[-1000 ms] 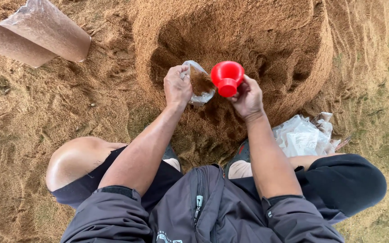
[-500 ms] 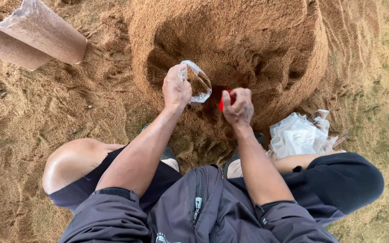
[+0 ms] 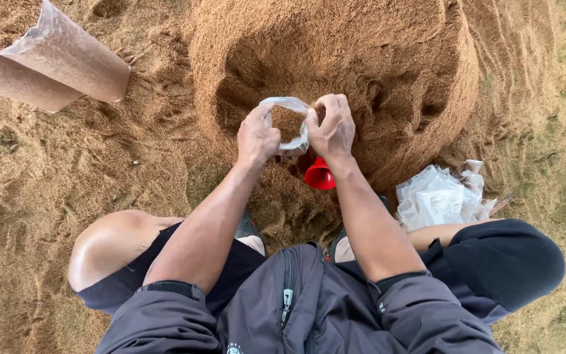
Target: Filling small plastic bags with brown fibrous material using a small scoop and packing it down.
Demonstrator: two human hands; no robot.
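Both of your hands pinch the rim of the small clear bag, holding its mouth open between them: left hand on its left edge, right hand on its right. Sawdust fills the bag, which sits against the big sawdust mound. Just near of your right hand lies a red cup.

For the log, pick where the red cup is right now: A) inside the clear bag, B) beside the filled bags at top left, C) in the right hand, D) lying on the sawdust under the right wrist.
D: the red cup lies on the sawdust under the right wrist, while both hands hold the bag open.
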